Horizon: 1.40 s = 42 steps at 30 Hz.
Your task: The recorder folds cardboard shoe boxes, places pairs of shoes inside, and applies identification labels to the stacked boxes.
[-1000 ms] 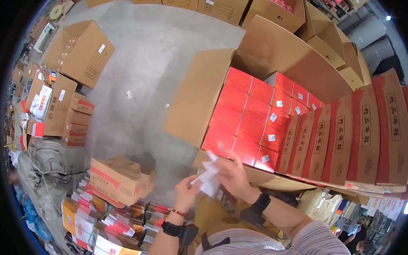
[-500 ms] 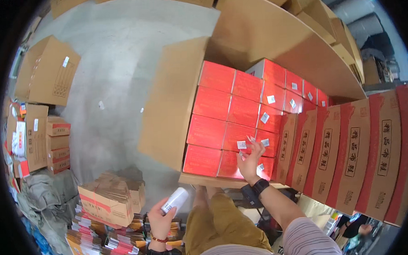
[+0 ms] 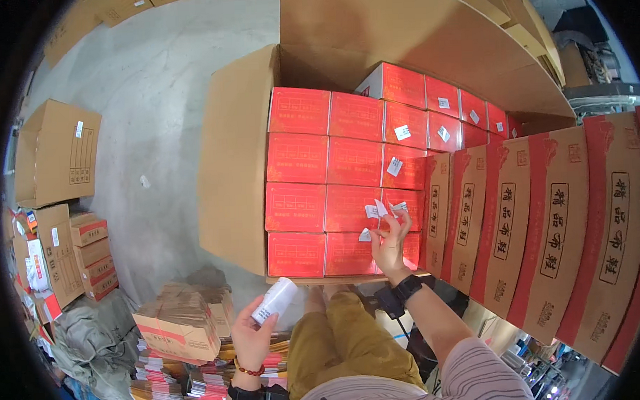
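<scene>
In my left hand point(image 3: 251, 340), fingers curl round a white roll of labels point(image 3: 275, 300), held beside the near left corner of a large open carton point(image 3: 234, 161). Above the near rows of red boxes point(image 3: 297, 206) packed in that carton is my right hand point(image 3: 390, 248). Its thumb and forefinger pinch a small white label point(image 3: 381, 208). Close to those fingers, another white label point(image 3: 371, 211) lies on a box, and one more point(image 3: 365, 235) sits just below it. Similar labels mark several boxes farther right. My right hand partly hides the boxes beneath it.
Brown-and-red shoe cartons point(image 3: 506, 236) stand in a row over the carton's right side. Flattened cardboard point(image 3: 173, 321) is stacked at lower left. Another open carton point(image 3: 61, 152) and small boxes point(image 3: 96, 261) stand far left on the grey floor point(image 3: 148, 135).
The view has shifted, so the open carton appears farther left. My right hand has turned slightly, and the label in its fingertips shows more plainly. My left hand still holds the roll.
</scene>
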Motion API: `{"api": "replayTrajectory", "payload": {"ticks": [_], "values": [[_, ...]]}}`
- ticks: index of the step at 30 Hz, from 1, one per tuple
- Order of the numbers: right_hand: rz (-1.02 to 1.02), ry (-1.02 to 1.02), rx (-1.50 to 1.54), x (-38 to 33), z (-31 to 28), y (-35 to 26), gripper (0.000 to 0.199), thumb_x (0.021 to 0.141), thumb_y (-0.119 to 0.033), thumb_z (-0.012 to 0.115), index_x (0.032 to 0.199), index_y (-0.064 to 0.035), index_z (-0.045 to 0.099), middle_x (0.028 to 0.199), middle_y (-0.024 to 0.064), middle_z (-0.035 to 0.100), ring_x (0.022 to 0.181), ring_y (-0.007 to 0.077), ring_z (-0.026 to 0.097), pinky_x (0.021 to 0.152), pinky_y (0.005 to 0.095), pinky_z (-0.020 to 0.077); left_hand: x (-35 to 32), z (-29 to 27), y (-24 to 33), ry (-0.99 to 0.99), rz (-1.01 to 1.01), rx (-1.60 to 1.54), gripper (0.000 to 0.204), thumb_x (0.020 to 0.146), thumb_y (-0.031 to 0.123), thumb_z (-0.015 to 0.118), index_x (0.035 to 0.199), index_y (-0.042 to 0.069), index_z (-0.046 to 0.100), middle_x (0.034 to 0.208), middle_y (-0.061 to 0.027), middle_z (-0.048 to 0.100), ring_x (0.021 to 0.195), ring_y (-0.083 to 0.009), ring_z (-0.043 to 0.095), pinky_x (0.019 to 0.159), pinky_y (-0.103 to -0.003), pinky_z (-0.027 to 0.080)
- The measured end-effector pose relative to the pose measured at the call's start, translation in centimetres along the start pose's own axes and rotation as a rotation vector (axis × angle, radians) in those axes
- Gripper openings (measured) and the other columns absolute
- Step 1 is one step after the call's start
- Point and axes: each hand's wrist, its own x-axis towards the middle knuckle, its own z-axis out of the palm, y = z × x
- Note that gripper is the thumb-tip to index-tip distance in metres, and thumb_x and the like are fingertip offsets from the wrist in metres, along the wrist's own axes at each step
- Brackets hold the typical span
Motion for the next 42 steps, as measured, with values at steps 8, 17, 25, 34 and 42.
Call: {"api": "replayTrajectory", "payload": {"ticks": [8, 17, 25, 34, 42], "values": [[-0.037, 0.138, 0.035, 2.8, -0.2, 0.6, 0.077, 0.073, 0.01, 0.068, 0.134, -0.0045, 0.024, 0.133, 0.0181, 0.021, 0.098, 0.0243, 0.058, 0.088, 0.0368, 0.0501, -0.2, 0.0, -1.0, 0.004, 0.025, -0.03, 0.048, 0.08, -0.008, 0.066, 0.125, -0.008, 0.049, 0.11, -0.0157, 0.062, 0.093, -0.0158, 0.063, 0.076, -0.025, 0.052], [0.076, 0.307, -0.012, 2.2, -1.7, 1.4, 0.072, 0.075, 0.007, 0.068, 0.132, -0.0036, 0.025, 0.13, 0.0167, 0.028, 0.093, 0.0249, 0.061, 0.09, 0.0353, 0.0444, -0.8, -0.2, -1.8, 0.018, 0.051, -0.067, 0.047, 0.079, -0.007, 0.067, 0.124, -0.009, 0.05, 0.11, -0.0159, 0.062, 0.095, -0.0171, 0.063, 0.079, -0.027, 0.052], [-0.177, -0.014, -0.202, -1.0, 0.1, 3.4, 0.076, 0.07, 0.01, 0.073, 0.128, -0.006, 0.027, 0.128, 0.013, 0.034, 0.08, 0.015, 0.062, 0.062, 0.0241, 0.0456, -1.5, 1.1, -1.9, 0.008, 0.053, -0.05, 0.047, 0.08, -0.006, 0.067, 0.123, -0.009, 0.051, 0.11, -0.0159, 0.063, 0.096, -0.0172, 0.063, 0.081, -0.028, 0.052], [0.043, 0.019, 0.017, -4.3, 1.8, 3.0, 0.065, 0.074, -0.002, 0.075, 0.125, -0.0068, 0.036, 0.114, 0.0115, 0.047, 0.083, 0.0192, 0.061, 0.079, 0.0336, 0.0503, -1.7, 2.0, -2.4, -0.02, 0.026, -0.061, 0.047, 0.08, -0.007, 0.066, 0.123, -0.01, 0.05, 0.11, -0.0167, 0.063, 0.095, -0.0176, 0.063, 0.082, -0.027, 0.052], [-0.067, 0.205, -0.47, 1.1, -1.7, 2.1, 0.068, 0.065, -0.032, 0.085, 0.117, -0.0073, 0.05, 0.121, 0.0145, 0.041, 0.098, 0.0279, 0.05, 0.085, 0.0445, 0.0423, -2.3, 3.4, -2.4, -0.02, 0.066, 0.01, 0.047, 0.08, -0.008, 0.066, 0.124, -0.009, 0.05, 0.112, -0.0171, 0.062, 0.099, -0.0179, 0.062, 0.083, -0.028, 0.051]]}}
